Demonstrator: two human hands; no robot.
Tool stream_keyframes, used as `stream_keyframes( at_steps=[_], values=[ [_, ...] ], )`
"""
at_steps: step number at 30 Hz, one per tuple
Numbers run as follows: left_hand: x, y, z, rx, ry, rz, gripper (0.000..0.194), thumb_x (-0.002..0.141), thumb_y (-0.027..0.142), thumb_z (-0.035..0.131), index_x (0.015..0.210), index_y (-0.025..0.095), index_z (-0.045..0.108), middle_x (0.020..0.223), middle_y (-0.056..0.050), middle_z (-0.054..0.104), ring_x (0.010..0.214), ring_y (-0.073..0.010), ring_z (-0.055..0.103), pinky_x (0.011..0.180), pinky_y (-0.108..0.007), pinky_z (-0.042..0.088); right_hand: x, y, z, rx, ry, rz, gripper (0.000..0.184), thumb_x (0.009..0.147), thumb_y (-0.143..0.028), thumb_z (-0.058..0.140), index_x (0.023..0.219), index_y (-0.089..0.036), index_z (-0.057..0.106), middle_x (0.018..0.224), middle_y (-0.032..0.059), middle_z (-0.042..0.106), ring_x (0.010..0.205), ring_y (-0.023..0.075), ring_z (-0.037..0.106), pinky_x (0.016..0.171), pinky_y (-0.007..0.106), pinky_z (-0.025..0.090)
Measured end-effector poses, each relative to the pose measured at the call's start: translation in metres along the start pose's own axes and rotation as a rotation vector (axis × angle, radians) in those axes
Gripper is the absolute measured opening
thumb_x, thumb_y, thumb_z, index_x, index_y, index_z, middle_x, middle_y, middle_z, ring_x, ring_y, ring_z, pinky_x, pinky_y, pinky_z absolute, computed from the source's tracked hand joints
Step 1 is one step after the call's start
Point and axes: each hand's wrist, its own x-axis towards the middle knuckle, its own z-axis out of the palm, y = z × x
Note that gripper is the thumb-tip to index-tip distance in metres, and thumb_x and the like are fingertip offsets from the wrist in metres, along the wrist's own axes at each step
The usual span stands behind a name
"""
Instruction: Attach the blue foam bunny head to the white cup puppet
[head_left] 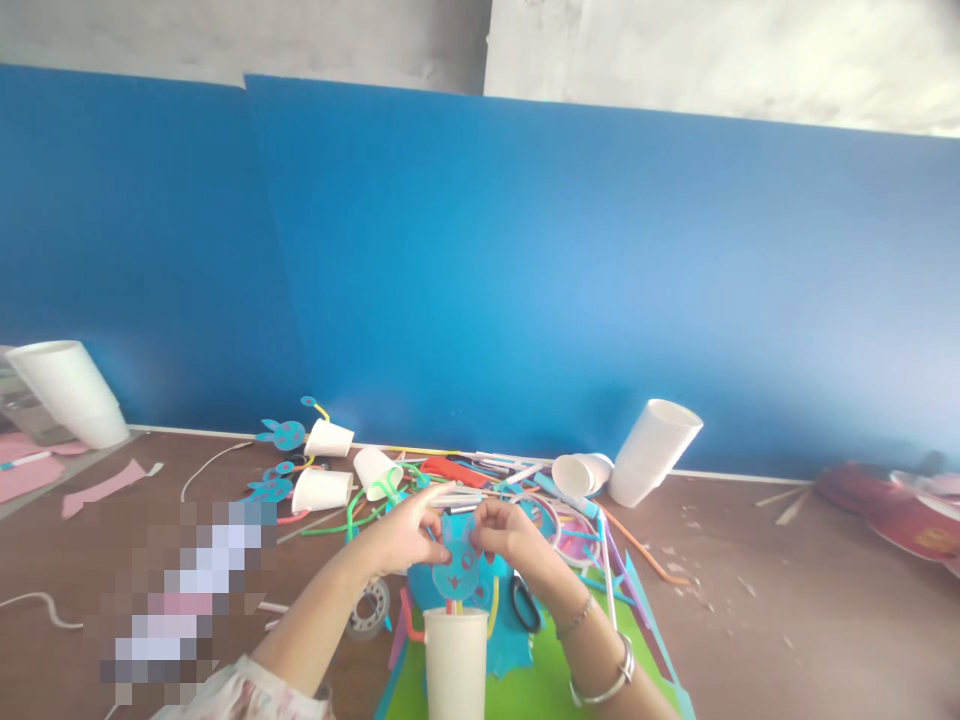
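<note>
A blue paper rabbit head [456,575] with a drawn face stands above an upright white paper cup [456,665], on a straw that rises from the cup. My left hand [409,525] pinches the left side of the head by its ear, index finger stretched out. With bent fingers, my right hand [514,537] grips the ear on the other side. Bent straws stick out of the cup's sides, a red straw [410,615] on the left and a yellow straw [493,608] on the right. Blue paper [511,645] lies behind the cup on a green sheet [559,680].
Black-handled scissors [525,602] and a tape roll [368,608] flank the cup. Rabbit-headed cups [322,490] lie at the left, straws and a red tool [454,472] behind. A cup stack [654,452] leans at the right, before a blue partition [480,280].
</note>
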Motion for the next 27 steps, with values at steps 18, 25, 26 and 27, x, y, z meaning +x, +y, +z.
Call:
stream_keyframes(
  at_steps=[18, 25, 26, 27],
  values=[
    [0.001, 0.003, 0.005, -0.017, 0.046, -0.016, 0.087, 0.064, 0.021, 0.066, 0.142, 0.013, 0.027, 0.070, 0.004, 0.055, 0.061, -0.0098, 0.050, 0.057, -0.022, 0.036, -0.004, 0.005, -0.001, -0.154, -0.014, -0.209, 0.039, 0.066, -0.010, 0.058, 0.102, -0.016, 0.046, 0.058, -0.0083, 0.044, 0.052, 0.0059, 0.041, 0.050, 0.018, 0.029],
    [0.004, 0.003, 0.009, 0.097, 0.043, -0.050, 0.037, 0.063, 0.044, 0.062, 0.073, 0.009, 0.057, 0.063, -0.002, 0.054, 0.056, -0.0096, 0.044, 0.054, -0.023, 0.033, -0.006, 0.001, -0.003, -0.173, 0.005, -0.155, 0.042, 0.066, -0.016, 0.062, 0.104, -0.015, 0.047, 0.058, -0.0079, 0.044, 0.053, 0.0070, 0.043, 0.052, 0.020, 0.032],
    [0.004, 0.004, 0.009, 0.105, 0.059, -0.041, 0.034, 0.063, 0.044, 0.061, 0.066, 0.010, 0.055, 0.060, -0.001, 0.052, 0.056, -0.0094, 0.043, 0.053, -0.023, 0.032, -0.006, -0.001, -0.003, -0.175, 0.012, -0.121, 0.043, 0.066, -0.020, 0.064, 0.106, -0.015, 0.048, 0.058, -0.0074, 0.045, 0.054, 0.0076, 0.044, 0.052, 0.020, 0.032],
    [0.004, 0.004, 0.010, 0.116, 0.083, -0.033, 0.033, 0.064, 0.043, 0.059, 0.063, 0.011, 0.054, 0.058, 0.000, 0.050, 0.055, -0.0090, 0.042, 0.053, -0.022, 0.031, -0.007, -0.003, -0.004, -0.176, 0.016, -0.082, 0.045, 0.067, -0.024, 0.065, 0.107, -0.014, 0.049, 0.059, -0.0061, 0.048, 0.055, 0.0085, 0.047, 0.053, 0.021, 0.033]
  ],
)
